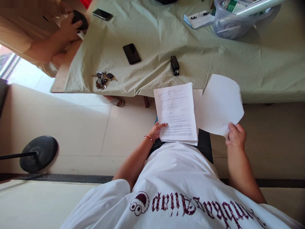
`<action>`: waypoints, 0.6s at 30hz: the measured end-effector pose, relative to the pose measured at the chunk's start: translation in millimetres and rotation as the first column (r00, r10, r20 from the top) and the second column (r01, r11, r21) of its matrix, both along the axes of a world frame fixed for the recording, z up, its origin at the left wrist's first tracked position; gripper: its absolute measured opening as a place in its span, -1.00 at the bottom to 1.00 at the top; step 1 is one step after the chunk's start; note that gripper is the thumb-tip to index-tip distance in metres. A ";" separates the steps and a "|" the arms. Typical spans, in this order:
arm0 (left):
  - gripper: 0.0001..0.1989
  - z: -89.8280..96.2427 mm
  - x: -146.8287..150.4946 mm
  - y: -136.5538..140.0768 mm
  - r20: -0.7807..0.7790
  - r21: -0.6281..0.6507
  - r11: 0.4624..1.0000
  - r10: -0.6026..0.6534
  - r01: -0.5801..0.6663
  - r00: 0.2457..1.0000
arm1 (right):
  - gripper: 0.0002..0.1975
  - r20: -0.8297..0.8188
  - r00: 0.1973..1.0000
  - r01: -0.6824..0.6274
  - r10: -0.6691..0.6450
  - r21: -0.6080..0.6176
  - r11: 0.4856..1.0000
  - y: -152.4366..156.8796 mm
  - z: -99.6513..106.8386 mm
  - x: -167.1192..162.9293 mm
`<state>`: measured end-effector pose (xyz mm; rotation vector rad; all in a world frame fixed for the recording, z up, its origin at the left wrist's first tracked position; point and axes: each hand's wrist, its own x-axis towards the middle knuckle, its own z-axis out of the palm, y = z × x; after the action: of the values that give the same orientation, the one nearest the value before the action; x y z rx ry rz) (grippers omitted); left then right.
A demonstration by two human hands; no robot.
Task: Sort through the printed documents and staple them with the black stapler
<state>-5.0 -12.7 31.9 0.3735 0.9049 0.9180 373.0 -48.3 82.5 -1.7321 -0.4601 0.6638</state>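
Note:
My left hand (157,130) grips a stack of printed papers (177,111) by its lower left corner, thumb on top and fingers hidden beneath. The stack rests over my lap, its far edge against the table's front edge. In my right hand (235,135) is a single sheet of paper (219,103), blank on the side I see, pinched at its lower right corner. That sheet is bent and tilted, to the right of the stack. Part of another page (198,95) shows between them. A black stapler (174,65) lies on the table just beyond the stack.
A green cloth covers the table (262,70). On it lie a black phone (132,53), keys (104,79), another phone (102,14), a notepad (200,19) and a plastic basket (231,27). Another person's hand (69,27) is at far left. A round black stand base (39,153) stands on the floor.

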 end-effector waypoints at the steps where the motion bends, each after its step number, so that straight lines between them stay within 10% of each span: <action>1: -0.37 2.5 -0.6 -1.0 0.001 -0.002 1.000 0.004 -0.004 1.000 | -0.72 -0.025 0.998 0.064 -0.063 0.009 0.998 -0.8 -2.9 6.0; 8: -0.28 27.2 -3.5 -6.2 0.055 0.020 1.000 0.020 -0.021 0.998 | -0.77 0.007 0.982 0.190 -0.190 0.035 0.981 -12.7 -14.0 23.2; 18: -0.28 69.1 10.0 7.0 0.052 0.111 0.993 -0.041 0.035 0.998 | -0.54 -0.209 0.932 -0.331 0.296 -0.158 0.930 -18.7 9.8 -31.3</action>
<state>5.0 -5.7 101.0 0.4566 0.7974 0.9409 341.8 -67.0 92.2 -1.7725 -0.5678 1.1197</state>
